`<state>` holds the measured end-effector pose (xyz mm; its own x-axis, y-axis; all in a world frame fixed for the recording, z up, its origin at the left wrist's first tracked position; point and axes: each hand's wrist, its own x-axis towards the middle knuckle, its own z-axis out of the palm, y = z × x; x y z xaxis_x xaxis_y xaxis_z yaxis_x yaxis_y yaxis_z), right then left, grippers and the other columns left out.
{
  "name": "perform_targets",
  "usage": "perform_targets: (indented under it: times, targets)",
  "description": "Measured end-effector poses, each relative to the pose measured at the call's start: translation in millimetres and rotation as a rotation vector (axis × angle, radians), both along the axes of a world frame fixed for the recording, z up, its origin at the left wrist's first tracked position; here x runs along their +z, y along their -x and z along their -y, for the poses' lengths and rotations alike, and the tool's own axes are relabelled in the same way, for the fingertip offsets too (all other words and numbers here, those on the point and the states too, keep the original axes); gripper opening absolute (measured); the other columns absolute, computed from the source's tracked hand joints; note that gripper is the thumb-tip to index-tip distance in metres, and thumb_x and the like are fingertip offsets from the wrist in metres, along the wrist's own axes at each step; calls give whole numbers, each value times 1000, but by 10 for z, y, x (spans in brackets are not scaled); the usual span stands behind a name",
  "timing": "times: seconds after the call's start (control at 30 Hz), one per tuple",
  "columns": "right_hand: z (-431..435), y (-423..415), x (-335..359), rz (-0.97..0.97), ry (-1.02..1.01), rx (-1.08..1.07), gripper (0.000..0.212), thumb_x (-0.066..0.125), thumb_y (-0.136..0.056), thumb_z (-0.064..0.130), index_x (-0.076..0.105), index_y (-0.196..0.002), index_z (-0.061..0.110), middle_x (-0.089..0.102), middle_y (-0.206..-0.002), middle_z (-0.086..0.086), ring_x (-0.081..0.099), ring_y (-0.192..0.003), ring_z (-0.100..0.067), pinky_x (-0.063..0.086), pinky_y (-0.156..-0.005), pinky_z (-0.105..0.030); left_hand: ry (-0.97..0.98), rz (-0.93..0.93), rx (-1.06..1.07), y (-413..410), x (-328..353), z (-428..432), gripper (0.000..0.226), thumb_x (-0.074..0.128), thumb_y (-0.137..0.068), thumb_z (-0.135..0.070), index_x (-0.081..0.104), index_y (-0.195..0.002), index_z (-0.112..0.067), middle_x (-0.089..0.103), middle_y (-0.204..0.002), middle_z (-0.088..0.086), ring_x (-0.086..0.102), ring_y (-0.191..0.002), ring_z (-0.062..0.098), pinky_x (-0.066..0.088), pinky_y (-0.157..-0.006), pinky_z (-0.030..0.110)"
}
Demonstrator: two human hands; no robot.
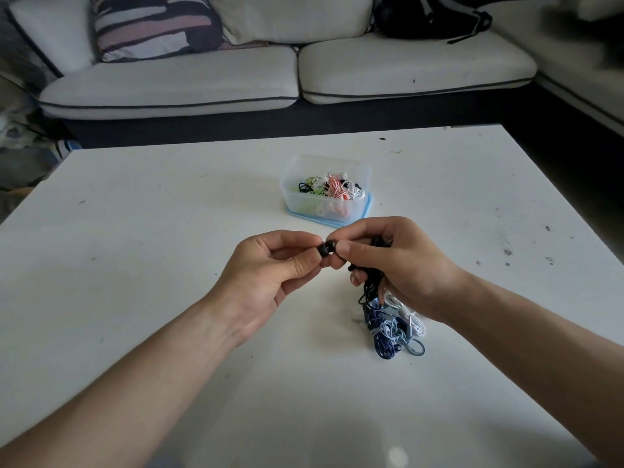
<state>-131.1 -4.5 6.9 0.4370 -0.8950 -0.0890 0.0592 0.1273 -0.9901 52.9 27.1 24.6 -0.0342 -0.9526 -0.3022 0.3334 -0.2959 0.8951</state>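
At the back, pale sofa [236, 86]. Before it, white counter [135, 231]. Raised over its middle, left hand [266, 282] and right hand [401, 265]. Just beyond, clear tub [304, 163] of coloured earphones. Under the right wrist, blue-and-white cable heap [391, 332]. Bunched in curled right fingers, black cable [369, 285]. Pinched between fingertips of both hands, black earbud [326, 248].

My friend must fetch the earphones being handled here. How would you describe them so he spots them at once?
Above the white table, nearer than the clear plastic box of coloured earphones, the left hand and right hand meet. They pinch the black earphones, cable dangling below the right hand. Unlike the blue and white earphones lying underneath, these are plain black and held up.
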Motion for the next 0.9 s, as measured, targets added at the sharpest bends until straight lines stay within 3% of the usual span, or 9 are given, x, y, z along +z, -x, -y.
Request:
perform_targets:
  times: [0.2,0.43,0.57,0.9]
  targets:
    - [2,21,52,-46,10,4,9,66,-91,5,75,-92,7,73,-78,-10,55,-58,-13,48,-57,-21,17,57,-31,-19,-14,15,17,62,-79,10,67,-83,-5,74,-76,13,74,-71,19,56,-64,18]
    - [-34,-24,46,-57,47,-54,7,67,-91,6,73,-92,10,76,-82,-12,57,-60,-14,49,-58,-23,39,65,-17,-32,-36,35,15,64,-76,7,67,-84,-6,75,-78,12,74,-73,18,56,-66,19]
    - [-25,-27,32,-41,11,-35,8,69,-91,10,77,-91,12,75,-88,-17,53,-72,-28,47,-64,-33,59,68,-20,-39,-45,33,16,67,-70,2,67,-83,-7,75,-77,11,74,-72,19,55,-64,18]
    - [-43,-45,91,-18,-76,-45,8,66,-92,8,73,-95,5,73,-79,-14,53,-57,-15,47,-54,-22,103,83,-67,-60,-79,58,22,70,-66,-6,68,-89,-7,74,-85,19,73,-78,23,55,-68,21]
